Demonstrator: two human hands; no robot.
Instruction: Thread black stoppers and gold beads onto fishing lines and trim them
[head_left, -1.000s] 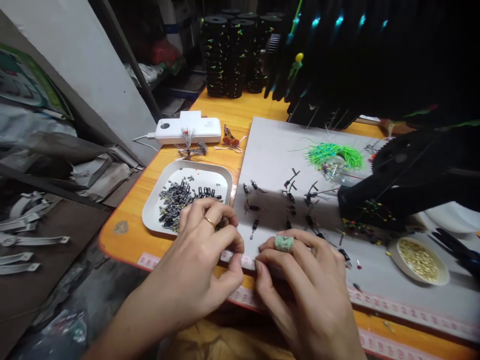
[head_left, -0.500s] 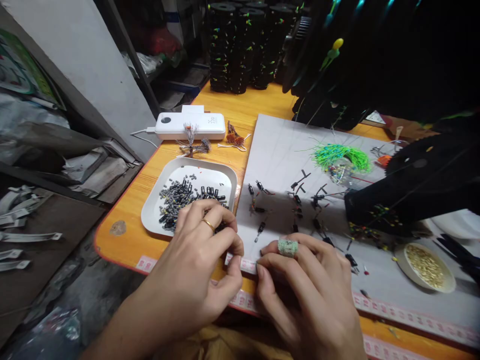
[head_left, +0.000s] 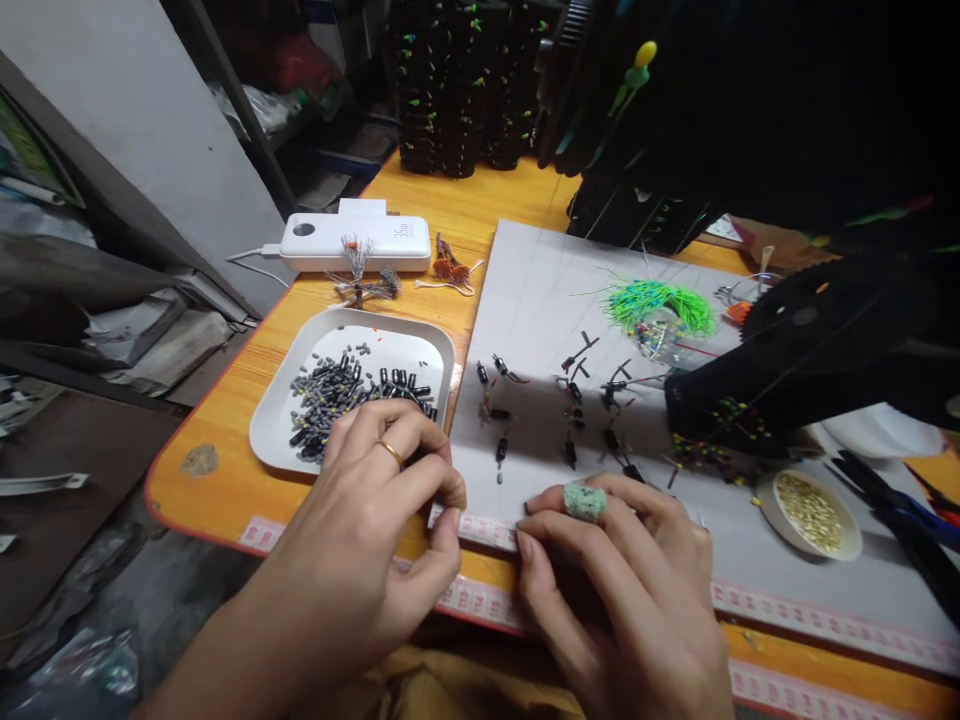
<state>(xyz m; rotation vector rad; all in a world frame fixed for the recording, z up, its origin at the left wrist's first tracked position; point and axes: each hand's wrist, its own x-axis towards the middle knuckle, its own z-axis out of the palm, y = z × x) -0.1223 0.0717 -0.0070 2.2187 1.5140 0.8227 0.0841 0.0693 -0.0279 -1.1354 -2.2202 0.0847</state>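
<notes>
My left hand [head_left: 379, 510], with a gold ring, has its thumb and forefinger pinched together above the front edge of a pale board [head_left: 517, 300]. Across a small gap, my right hand [head_left: 622, 575] also holds thumb against forefinger; a green wrap [head_left: 584, 503] circles one finger. Whatever either pinch holds is too fine to make out. Behind my left hand, a white tray [head_left: 264, 420] contains many small grey and black pieces [head_left: 337, 390], partly covered by the hand. Small black cylinder parts [head_left: 501, 450] with thin wires lie on the board beyond my fingers.
Pink measuring tape [head_left: 780, 610] runs along the board's front. At right are a bowl [head_left: 765, 510] of gold bits, dark-handled tools [head_left: 900, 520] and a large black spool [head_left: 810, 330]. Green strands [head_left: 660, 305] and a white power bank [head_left: 360, 240] sit farther back.
The view has turned slightly, so the table items appear farther left. My hands are a little farther apart; both keep their pinched shape.
</notes>
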